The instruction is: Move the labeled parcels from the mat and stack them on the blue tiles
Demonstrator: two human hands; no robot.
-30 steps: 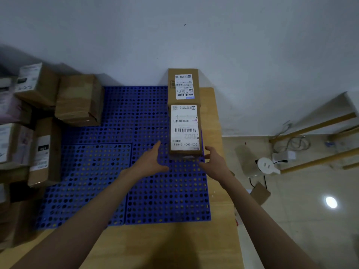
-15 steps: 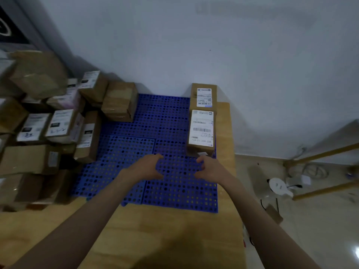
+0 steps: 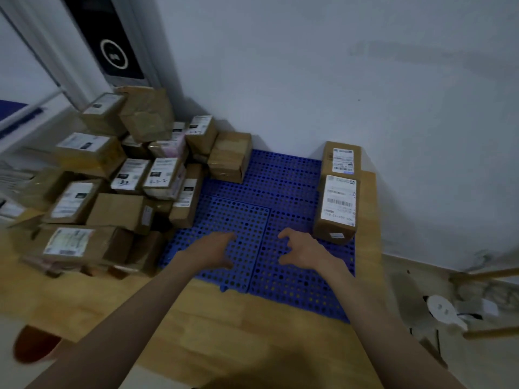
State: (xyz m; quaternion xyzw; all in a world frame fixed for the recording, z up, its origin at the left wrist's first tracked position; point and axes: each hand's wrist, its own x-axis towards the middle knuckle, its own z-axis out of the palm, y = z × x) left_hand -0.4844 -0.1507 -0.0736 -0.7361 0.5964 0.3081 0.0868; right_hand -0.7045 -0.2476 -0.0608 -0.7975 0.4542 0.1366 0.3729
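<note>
Two labeled parcels sit on the blue tiles at approx. 2 o'clock from the hands: a near parcel w/ a large barcode label, and a far parcel touching it end to end, close to the white wall. Neither is stacked on the other; they lie in a row along the tiles' right edge. Both hands hover above the tiles, holding nothing: the left hand w/ fingers loosely spread, grip apart; the right hand w/ fingers loosely curled and apart, just beside the near parcel's front corner, not touching it.

At 10 o'clock a big heap of parcels waits, many w/ labels up, some leaning on the tiles' left edge. Whether a mat lies under the heap can't be told; the parcels hide it.

Judged from this: task is early, approx. two parcels placed, the bulk left to move. Most of the tile area is bare. The wooden table carries tiles and heap. The next pick is likely from the heap at 10 o'clock.
</note>
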